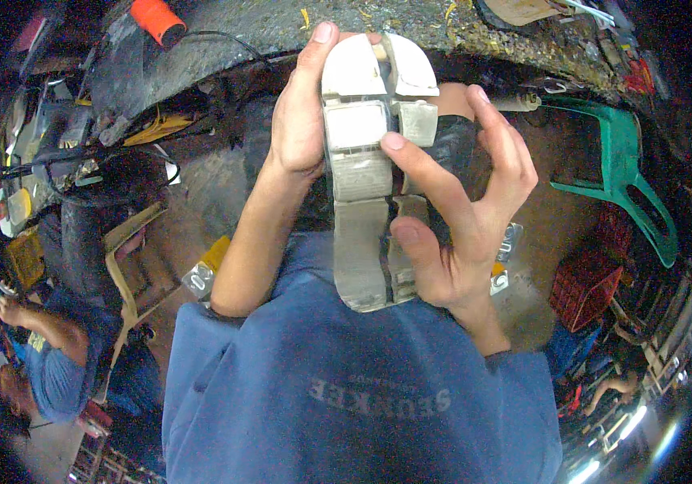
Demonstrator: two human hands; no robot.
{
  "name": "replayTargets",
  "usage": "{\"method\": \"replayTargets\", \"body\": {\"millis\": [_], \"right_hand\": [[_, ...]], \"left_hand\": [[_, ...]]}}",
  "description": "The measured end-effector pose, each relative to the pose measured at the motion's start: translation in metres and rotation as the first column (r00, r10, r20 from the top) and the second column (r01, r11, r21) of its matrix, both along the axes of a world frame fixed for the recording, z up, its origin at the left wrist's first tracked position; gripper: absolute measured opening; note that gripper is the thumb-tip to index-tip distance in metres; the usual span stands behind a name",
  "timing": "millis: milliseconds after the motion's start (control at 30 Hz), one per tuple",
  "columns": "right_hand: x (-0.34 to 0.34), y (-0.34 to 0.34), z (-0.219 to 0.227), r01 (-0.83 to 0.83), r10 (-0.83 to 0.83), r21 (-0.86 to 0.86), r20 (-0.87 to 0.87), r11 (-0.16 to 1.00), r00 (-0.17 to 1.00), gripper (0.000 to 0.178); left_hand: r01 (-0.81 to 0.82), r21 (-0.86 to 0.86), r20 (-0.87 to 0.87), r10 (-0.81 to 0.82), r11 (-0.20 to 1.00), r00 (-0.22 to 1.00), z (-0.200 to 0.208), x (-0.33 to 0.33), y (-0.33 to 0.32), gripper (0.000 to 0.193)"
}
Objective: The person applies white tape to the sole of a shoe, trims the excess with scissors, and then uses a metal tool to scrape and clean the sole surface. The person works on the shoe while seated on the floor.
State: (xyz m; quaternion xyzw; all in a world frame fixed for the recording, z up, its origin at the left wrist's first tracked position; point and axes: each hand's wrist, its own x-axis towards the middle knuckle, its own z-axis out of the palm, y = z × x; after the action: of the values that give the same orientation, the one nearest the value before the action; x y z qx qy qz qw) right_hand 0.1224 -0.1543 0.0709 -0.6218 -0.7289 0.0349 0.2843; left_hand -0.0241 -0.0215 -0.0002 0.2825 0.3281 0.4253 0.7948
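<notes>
The left forearm (257,242) slants upward to the left hand (302,121), whose thumb (318,50) points up in a closed grip; its other fingers are mostly hidden, so their exact bend is hard to judge. The right hand (468,242) is spread, wrist (475,310) lower down, index finger (431,169) and thumb (418,246) reaching inward, well apart, the remaining fingers raised and loosely bent.

So the person's blue shirt (370,347) is sporting a dark, slightly curved row of capital letters (382,403) across the chest, with a tinier, blurry row running alongside. A yellow-and-clear packet (199,278) off left is showing chunky pale characters, and another packet (510,242) on the right is flashing similar ones.
</notes>
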Motion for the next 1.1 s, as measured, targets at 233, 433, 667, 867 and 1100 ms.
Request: {"method": "replayTargets", "body": {"millis": [233,433,667,867,1100], "right_hand": [[-0.006,0.007,0.006,0.016,-0.015,-0.008,0.055,1.000,0.998,0.050],[-0.007,0.006,0.011,-0.018,0.019,-0.017,0.062,1.000,0.998,0.047],[-0.010,0.009,0.017,-0.050,0.052,-0.023,0.071,0.998,0.996,0.044],[-0.016,0.007,0.017,-0.075,0.073,0.023,0.069,0.997,0.995,0.042],[-0.007,0.033,0.003,0.173,-0.101,0.081,-0.551,0.982,0.829,0.033]], "left_hand": [[0.015,0.097,-0.129,-0.003,0.995,0.992,0.014,-0.001,0.001,0.065],[0.016,0.095,-0.153,-0.001,0.995,0.988,0.015,0.001,0.001,0.064],[0.047,0.176,-0.229,-0.006,0.983,0.973,0.020,0.000,-0.002,0.065],[0.053,0.173,-0.217,-0.015,0.983,0.976,0.026,-0.001,-0.003,0.066],[-0.031,0.123,-0.097,0.044,0.992,0.994,0.017,0.002,0.014,0.063]]}}
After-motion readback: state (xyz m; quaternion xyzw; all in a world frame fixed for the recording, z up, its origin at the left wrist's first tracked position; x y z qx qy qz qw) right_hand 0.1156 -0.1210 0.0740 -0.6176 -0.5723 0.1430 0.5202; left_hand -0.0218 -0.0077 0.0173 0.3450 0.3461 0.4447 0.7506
